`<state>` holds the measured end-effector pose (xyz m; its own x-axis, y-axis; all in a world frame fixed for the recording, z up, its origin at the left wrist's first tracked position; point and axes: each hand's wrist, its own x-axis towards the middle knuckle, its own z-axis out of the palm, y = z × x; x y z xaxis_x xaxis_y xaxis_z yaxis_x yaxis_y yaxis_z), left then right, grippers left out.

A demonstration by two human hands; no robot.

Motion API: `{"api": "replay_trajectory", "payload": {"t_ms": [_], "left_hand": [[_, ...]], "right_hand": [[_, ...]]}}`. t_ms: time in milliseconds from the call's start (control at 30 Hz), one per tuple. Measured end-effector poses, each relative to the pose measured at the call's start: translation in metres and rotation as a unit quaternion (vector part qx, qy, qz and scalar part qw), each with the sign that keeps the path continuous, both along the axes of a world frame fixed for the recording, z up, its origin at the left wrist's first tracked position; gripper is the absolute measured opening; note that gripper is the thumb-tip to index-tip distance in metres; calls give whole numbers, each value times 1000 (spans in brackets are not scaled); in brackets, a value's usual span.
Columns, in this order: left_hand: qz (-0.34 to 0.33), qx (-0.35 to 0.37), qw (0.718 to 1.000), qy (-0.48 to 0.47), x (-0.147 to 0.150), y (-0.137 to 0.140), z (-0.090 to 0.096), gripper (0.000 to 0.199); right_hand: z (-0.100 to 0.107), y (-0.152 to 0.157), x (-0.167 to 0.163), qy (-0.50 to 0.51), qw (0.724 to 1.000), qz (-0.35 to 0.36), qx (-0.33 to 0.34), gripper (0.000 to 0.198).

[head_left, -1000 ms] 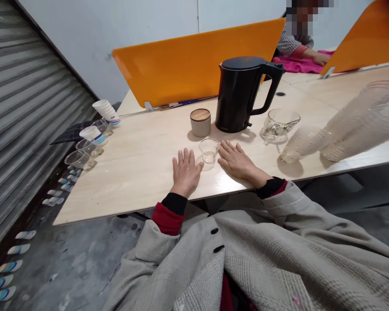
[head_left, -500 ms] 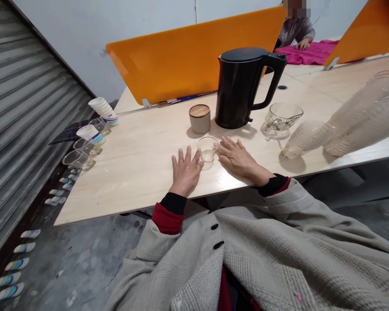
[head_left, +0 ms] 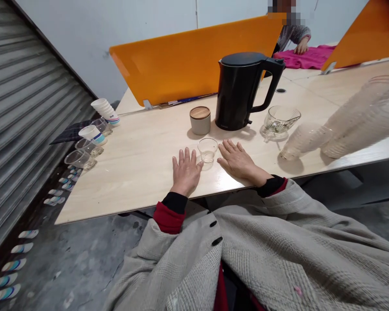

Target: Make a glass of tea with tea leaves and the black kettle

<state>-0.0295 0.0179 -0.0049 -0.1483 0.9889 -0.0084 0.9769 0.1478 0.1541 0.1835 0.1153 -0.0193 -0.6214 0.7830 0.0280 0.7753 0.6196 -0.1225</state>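
My left hand [head_left: 186, 172] lies flat on the light wooden table [head_left: 132, 164], fingers spread, holding nothing. To its upper right stands a small clear plastic cup [head_left: 208, 151], upright. On the cup's other side my right hand [head_left: 236, 159] rests palm down with its fingers stretched out, also holding nothing. Behind the cup is a grey canister [head_left: 200, 124] with a wooden lid. A black electric kettle [head_left: 236, 93] stands just right of the canister, its handle to the right. Beyond my right hand sits a ribbed clear glass bowl [head_left: 281, 121].
Tall stacks of clear plastic cups [head_left: 359, 123] stand at the right. Paper cups [head_left: 105, 111] and clear cups [head_left: 79, 160] line the left edge. An orange divider [head_left: 194, 62] runs along the back. Behind it, another person's hand [head_left: 301, 45] rests on pink cloth [head_left: 317, 57].
My right hand has drawn slightly away from the small cup, leaving a narrow gap. My left hand stays flat in nearly the same place. The view has shifted slightly.
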Motion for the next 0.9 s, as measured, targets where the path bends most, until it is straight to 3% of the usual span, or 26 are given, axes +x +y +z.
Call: {"api": "replay_trajectory", "payload": {"t_ms": [267, 900], "left_hand": [[1, 1, 1000, -1, 0, 0, 0, 69], [6, -25, 999, 32, 1, -1, 3, 71]], "right_hand": [[-8, 4, 1, 7, 1000, 0, 10, 77], [-6, 2, -1, -11, 1000, -6, 10, 77]]}}
